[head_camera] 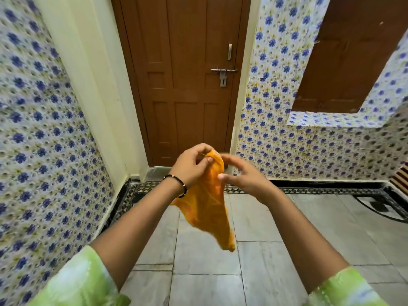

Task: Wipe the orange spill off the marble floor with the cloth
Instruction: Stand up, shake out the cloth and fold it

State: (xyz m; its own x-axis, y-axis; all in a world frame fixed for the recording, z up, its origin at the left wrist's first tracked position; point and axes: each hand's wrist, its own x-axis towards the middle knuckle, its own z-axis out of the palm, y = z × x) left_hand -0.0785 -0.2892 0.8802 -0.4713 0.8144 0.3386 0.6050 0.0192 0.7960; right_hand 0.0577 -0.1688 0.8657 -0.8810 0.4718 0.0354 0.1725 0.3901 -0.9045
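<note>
An orange cloth [207,204] hangs in the air in front of me, above the grey marble floor [198,250]. My left hand [189,166] pinches the cloth's top edge between thumb and fingers. My right hand [240,175] is right beside the cloth with its fingers spread and loosely curved; its thumb tip is at the cloth's edge, and I cannot tell whether it touches. A faint orange tint shows on the floor tiles [240,217] just right of the hanging cloth; no distinct spill is clear to me.
A shut brown wooden door [183,80] with a bolt [223,70] stands straight ahead. Blue-flowered tiled walls [44,140] close in on the left and right. A patterned black border [309,191] runs along the floor's far edge.
</note>
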